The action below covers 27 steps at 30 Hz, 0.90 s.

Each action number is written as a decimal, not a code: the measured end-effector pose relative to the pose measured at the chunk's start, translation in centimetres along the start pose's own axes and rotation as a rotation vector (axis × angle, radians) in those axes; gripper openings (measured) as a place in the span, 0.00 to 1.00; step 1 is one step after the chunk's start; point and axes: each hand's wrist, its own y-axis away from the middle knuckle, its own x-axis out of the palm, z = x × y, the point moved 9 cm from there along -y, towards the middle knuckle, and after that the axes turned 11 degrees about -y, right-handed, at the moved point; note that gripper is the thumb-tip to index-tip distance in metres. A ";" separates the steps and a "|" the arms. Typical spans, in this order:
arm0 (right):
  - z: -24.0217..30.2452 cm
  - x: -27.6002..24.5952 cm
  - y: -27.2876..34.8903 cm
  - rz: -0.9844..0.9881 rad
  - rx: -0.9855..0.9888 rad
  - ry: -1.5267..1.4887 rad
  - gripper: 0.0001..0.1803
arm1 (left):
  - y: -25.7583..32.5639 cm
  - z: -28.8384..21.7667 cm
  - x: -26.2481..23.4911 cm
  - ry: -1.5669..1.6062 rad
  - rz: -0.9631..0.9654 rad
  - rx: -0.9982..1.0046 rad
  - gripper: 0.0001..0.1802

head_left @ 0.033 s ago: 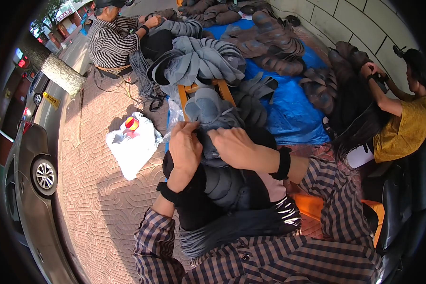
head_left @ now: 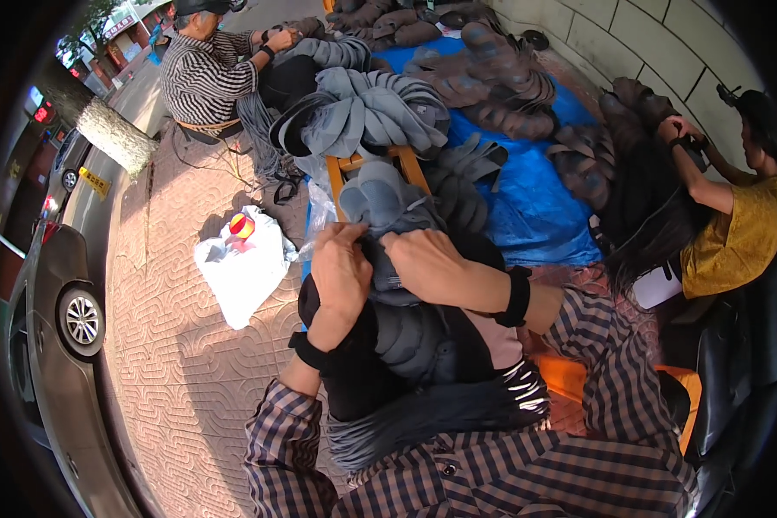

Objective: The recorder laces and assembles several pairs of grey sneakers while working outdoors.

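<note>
Patterned brick paving (head_left: 181, 371) spreads across the left of the frame, bordered by two cars (head_left: 82, 414) and one white-painted tree trunk (head_left: 116, 138). Upper left sits one of two co-workers, in a striped shirt (head_left: 207, 78). Lower down, one white plastic bag (head_left: 242, 285) lies crumpled on the paving; one red-and-yellow roll (head_left: 242, 226) rests at its top, whether inside or on it I cannot tell.

At centre, the left hand (head_left: 341, 272) pinches the edge of a gray shoe upper (head_left: 378, 200), which lies between both hands above the lap. One orange wooden frame (head_left: 414, 171) stands behind, partly hidden by a heap of gray uppers (head_left: 363, 116), too overlapped to count. Dark laces (head_left: 423, 423) drape across the lap. The right hand (head_left: 427, 263) pinches the upper's near right side, its knuckles hiding the fingertips' exact hold.

Rightward, one blue tarp (head_left: 544, 224) bears brown uppers (head_left: 492, 78); the second co-worker, in a yellow top (head_left: 734, 233), sits far right.
</note>
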 end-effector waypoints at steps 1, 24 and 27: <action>-1.0 -0.6 -0.6 -0.050 0.105 -0.144 0.10 | 0.1 -0.2 -0.2 -0.006 -0.011 0.003 0.15; -3.1 -4.8 2.7 -0.308 0.095 -0.044 0.32 | 1.3 -6.6 0.3 -0.195 0.052 0.369 0.24; -2.9 -4.2 2.0 -0.374 0.041 0.002 0.29 | 1.7 -7.2 1.3 -0.282 0.099 0.386 0.24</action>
